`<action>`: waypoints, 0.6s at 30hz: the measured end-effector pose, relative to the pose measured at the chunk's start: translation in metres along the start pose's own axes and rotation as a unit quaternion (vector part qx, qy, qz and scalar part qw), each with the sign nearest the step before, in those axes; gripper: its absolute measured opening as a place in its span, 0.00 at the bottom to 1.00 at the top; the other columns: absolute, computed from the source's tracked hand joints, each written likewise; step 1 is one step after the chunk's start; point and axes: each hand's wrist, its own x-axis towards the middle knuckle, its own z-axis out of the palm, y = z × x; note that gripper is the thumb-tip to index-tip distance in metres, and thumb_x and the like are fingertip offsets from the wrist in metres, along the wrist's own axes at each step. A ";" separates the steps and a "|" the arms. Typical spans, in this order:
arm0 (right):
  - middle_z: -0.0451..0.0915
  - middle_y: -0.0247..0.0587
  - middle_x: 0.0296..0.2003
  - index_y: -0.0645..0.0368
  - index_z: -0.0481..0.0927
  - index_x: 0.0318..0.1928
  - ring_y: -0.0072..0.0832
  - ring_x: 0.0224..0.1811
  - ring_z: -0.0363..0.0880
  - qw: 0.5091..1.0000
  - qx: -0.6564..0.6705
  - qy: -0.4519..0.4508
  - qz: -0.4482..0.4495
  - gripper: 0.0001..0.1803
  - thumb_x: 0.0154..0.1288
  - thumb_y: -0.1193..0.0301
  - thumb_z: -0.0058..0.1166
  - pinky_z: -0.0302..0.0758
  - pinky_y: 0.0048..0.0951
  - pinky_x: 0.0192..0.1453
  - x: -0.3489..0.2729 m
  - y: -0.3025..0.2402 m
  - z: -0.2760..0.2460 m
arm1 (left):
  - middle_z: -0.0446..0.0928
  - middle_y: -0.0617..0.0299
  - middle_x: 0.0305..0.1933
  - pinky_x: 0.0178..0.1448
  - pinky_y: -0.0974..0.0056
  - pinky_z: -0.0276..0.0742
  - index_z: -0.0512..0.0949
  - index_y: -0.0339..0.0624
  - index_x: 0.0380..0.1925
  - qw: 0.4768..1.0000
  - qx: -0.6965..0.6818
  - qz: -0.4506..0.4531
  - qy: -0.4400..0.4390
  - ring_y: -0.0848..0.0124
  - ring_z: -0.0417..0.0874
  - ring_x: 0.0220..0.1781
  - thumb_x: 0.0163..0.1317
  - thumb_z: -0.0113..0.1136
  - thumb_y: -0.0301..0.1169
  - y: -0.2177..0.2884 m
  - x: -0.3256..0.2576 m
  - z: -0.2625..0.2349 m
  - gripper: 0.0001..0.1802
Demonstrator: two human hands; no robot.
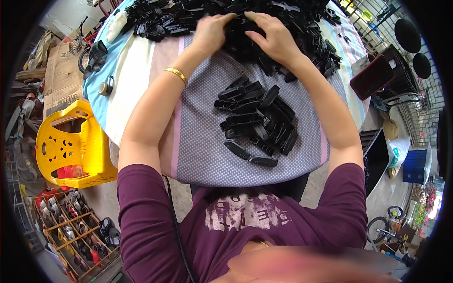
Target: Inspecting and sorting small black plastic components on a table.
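Note:
A large heap of small black plastic pieces (163, 21) covers the far side of the cloth-covered round table (203, 155). My left hand (211, 34) reaches to the heap's near edge, one digit stretched toward the middle, its other fingers partly hidden and blurred. Across from it, my right hand (275, 40) rests over the pieces with thumb and fingers apart. Dark pieces lie between the two hands, and I make out none gripped. Closer to me sits a smaller pile of long, slightly curved black pieces (257, 118), touched by neither hand. A gold bangle (177, 75) circles my left wrist.
A yellow plastic chair (75, 146) stands by the table's left edge, near a shoe rack (78, 231). On the table's left lie a small round object (104, 88) and a whitish bundle (116, 26). A dark red phone-like slab (372, 77) is at the right edge.

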 end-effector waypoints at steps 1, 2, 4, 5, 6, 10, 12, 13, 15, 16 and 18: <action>0.77 0.46 0.47 0.59 0.76 0.49 0.40 0.50 0.74 1.000 -0.002 -0.002 0.005 0.19 0.55 0.71 0.55 0.72 0.33 0.54 0.000 0.004 0.004 | 0.77 0.54 0.45 0.52 0.56 0.71 0.75 0.45 0.48 0.998 -0.056 -0.007 0.001 0.54 0.76 0.46 0.52 0.53 0.24 0.012 -0.003 0.005 0.20; 0.77 0.45 0.46 0.58 0.76 0.49 0.41 0.48 0.75 0.999 0.002 -0.038 0.018 0.19 0.55 0.71 0.55 0.73 0.33 0.52 -0.002 0.009 0.009 | 0.77 0.52 0.43 0.52 0.56 0.71 0.75 0.44 0.48 0.999 -0.047 0.011 0.009 0.52 0.76 0.47 0.52 0.54 0.25 0.021 -0.004 0.010 0.20; 0.80 0.44 0.36 0.55 0.77 0.45 0.41 0.40 0.78 0.999 -0.013 -0.044 0.007 0.16 0.54 0.70 0.55 0.74 0.36 0.46 0.000 0.012 0.014 | 0.78 0.51 0.43 0.52 0.56 0.71 0.75 0.44 0.48 0.998 -0.062 -0.007 -0.021 0.52 0.76 0.47 0.52 0.55 0.26 0.025 -0.004 0.006 0.20; 0.80 0.44 0.36 0.55 0.77 0.45 0.41 0.40 0.78 0.999 -0.014 -0.046 0.011 0.16 0.54 0.70 0.55 0.74 0.36 0.46 -0.003 0.013 0.014 | 0.78 0.51 0.42 0.53 0.56 0.71 0.76 0.44 0.48 0.996 -0.075 -0.025 -0.047 0.52 0.76 0.47 0.52 0.56 0.27 0.027 -0.002 0.004 0.20; 0.80 0.44 0.35 0.55 0.78 0.43 0.41 0.40 0.78 0.998 -0.037 -0.053 0.016 0.15 0.53 0.69 0.55 0.74 0.36 0.45 0.000 0.011 0.011 | 0.79 0.51 0.40 0.53 0.56 0.71 0.76 0.45 0.47 0.990 -0.115 -0.071 -0.044 0.53 0.76 0.47 0.51 0.59 0.29 0.031 -0.002 -0.006 0.20; 0.79 0.44 0.35 0.59 0.79 0.38 0.38 0.37 0.79 0.995 -0.090 -0.026 0.039 0.13 0.50 0.70 0.58 0.75 0.33 0.42 -0.002 0.004 -0.019 | 0.78 0.53 0.43 0.56 0.59 0.69 0.78 0.48 0.45 1.000 -0.011 0.019 0.000 0.56 0.73 0.51 0.51 0.61 0.31 0.017 -0.012 -0.013 0.18; 0.77 0.45 0.32 0.61 0.81 0.32 0.42 0.36 0.76 0.996 -0.060 0.012 0.070 0.11 0.46 0.70 0.61 0.74 0.34 0.43 0.000 -0.016 -0.046 | 0.77 0.54 0.46 0.57 0.59 0.68 0.79 0.48 0.45 1.000 0.004 -0.002 0.028 0.57 0.72 0.51 0.51 0.61 0.31 0.021 -0.018 -0.017 0.18; 0.77 0.45 0.31 0.62 0.80 0.33 0.42 0.36 0.76 0.991 -0.050 0.004 0.123 0.12 0.46 0.70 0.61 0.74 0.35 0.42 -0.005 -0.019 -0.058 | 0.76 0.55 0.49 0.57 0.59 0.68 0.79 0.48 0.44 0.998 0.012 -0.019 0.058 0.57 0.72 0.51 0.51 0.61 0.31 0.032 -0.018 -0.023 0.17; 0.79 0.41 0.32 0.57 0.81 0.39 0.35 0.34 0.79 0.986 -0.104 -0.048 0.123 0.15 0.51 0.66 0.57 0.75 0.29 0.39 -0.017 -0.005 -0.067 | 0.75 0.56 0.50 0.57 0.59 0.68 0.79 0.46 0.43 1.000 -0.002 -0.023 0.020 0.58 0.72 0.50 0.52 0.59 0.29 0.043 -0.016 -0.035 0.16; 0.79 0.40 0.30 0.57 0.81 0.39 0.34 0.33 0.79 0.985 -0.102 -0.084 0.114 0.15 0.50 0.65 0.56 0.74 0.29 0.38 -0.023 -0.003 -0.071 | 0.75 0.56 0.48 0.57 0.60 0.68 0.79 0.46 0.44 0.998 -0.051 0.018 -0.031 0.58 0.72 0.50 0.53 0.59 0.28 0.042 -0.017 -0.038 0.16; 0.78 0.40 0.29 0.57 0.81 0.38 0.33 0.32 0.78 0.978 -0.078 -0.152 0.123 0.16 0.49 0.65 0.55 0.74 0.29 0.38 -0.033 -0.009 -0.076 | 0.75 0.57 0.45 0.57 0.60 0.69 0.77 0.44 0.46 0.986 -0.093 0.107 -0.088 0.58 0.72 0.51 0.52 0.58 0.25 0.039 -0.020 -0.038 0.18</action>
